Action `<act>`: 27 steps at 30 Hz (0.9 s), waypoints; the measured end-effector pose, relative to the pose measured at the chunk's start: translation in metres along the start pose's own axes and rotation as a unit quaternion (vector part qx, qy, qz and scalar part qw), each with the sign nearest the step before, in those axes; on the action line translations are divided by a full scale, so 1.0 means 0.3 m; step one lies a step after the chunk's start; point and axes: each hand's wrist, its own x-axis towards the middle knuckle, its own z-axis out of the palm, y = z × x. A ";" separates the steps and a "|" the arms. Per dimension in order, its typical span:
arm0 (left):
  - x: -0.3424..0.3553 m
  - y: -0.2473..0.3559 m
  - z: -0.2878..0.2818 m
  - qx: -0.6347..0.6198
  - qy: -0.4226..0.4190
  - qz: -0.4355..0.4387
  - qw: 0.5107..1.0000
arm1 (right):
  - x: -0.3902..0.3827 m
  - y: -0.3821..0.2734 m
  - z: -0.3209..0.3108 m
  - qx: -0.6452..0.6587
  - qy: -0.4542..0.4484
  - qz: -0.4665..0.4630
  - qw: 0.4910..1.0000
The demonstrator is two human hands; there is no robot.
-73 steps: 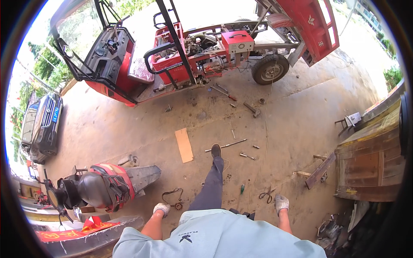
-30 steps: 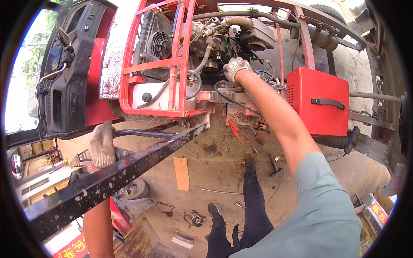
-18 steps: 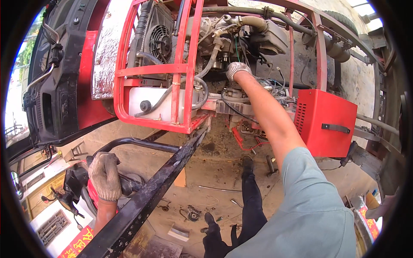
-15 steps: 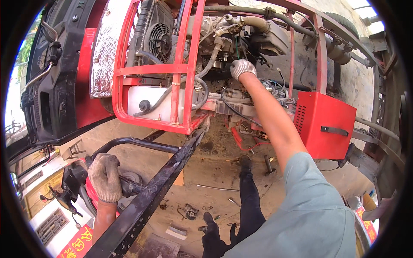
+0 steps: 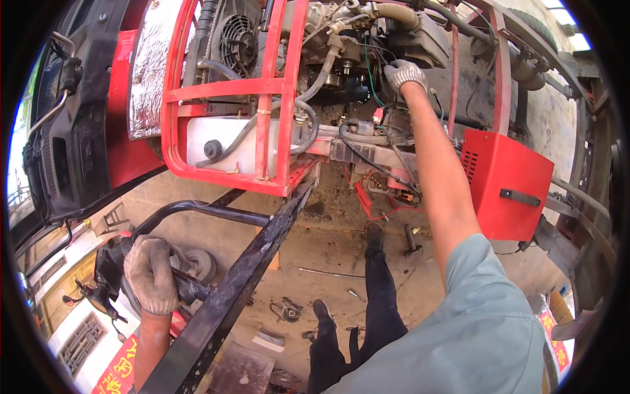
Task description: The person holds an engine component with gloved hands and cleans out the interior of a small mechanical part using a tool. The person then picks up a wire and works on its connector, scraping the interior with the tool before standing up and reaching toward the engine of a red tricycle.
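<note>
My left hand (image 5: 151, 276), in a soiled knit glove, is wrapped around a short black bar (image 5: 186, 281) that joins a long black beam (image 5: 226, 299) at the lower left. My right arm stretches over the red frame's open bay. At its end, my gloved right hand (image 5: 405, 75) has curled fingers among thin dark wires beside the engine (image 5: 323, 26); whatever they may hold is hidden. Just left of this hand, a green wire (image 5: 372, 79) hangs down near a small red-and-white connector (image 5: 378, 116). Below lie more loose wires and a black cable (image 5: 357, 161).
A red vented box (image 5: 506, 187) stands right of my forearm. Red tube bars (image 5: 226, 90) surround a white tank (image 5: 220, 141) and a radiator fan (image 5: 237, 37). On the floor lie a long rod (image 5: 331, 271), a round dark part (image 5: 287, 310) and other loose parts.
My right hand has moved right, away from the engine's middle, and the wires below it now show more. My left hand keeps its hold while the whole view shifts slightly.
</note>
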 end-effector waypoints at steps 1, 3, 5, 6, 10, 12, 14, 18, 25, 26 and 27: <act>0.000 0.003 0.001 0.024 0.007 -0.002 1.000 | 0.023 -0.015 -0.001 -0.007 -0.047 0.004 0.999; 0.000 0.008 0.005 -0.001 0.003 -0.011 1.000 | 0.045 -0.043 0.005 -0.039 -0.110 -0.043 0.992; -0.001 0.009 0.007 0.001 0.006 -0.019 1.000 | 0.033 -0.062 0.010 -0.037 -0.102 -0.071 0.992; -0.001 0.008 0.008 -0.001 0.003 -0.016 1.000 | 0.021 -0.072 0.007 -0.032 -0.089 -0.073 0.993; 0.001 0.003 0.004 -0.002 -0.008 -0.020 1.000 | -0.072 -0.095 -0.025 -0.056 -0.031 -0.085 0.994; 0.002 0.000 0.001 -0.010 -0.014 -0.029 0.999 | -0.116 -0.099 -0.052 -0.060 0.027 -0.102 0.993; 0.002 -0.001 0.000 -0.009 -0.015 -0.033 0.999 | -0.160 -0.091 -0.085 -0.028 0.079 -0.108 0.991; -0.001 0.001 0.000 -0.005 -0.013 -0.023 1.000 | -0.332 -0.041 -0.144 0.141 0.261 -0.182 0.937; -0.004 -0.001 -0.005 -0.009 -0.010 -0.025 1.000 | -0.895 0.020 -0.112 0.355 0.188 -0.195 0.895; -0.004 -0.004 -0.006 -0.002 -0.011 -0.022 1.000 | -0.965 0.022 -0.097 0.340 0.163 -0.194 0.905; -0.005 -0.008 -0.006 0.017 -0.008 -0.016 1.000 | -1.025 0.022 -0.082 0.318 0.148 -0.199 0.915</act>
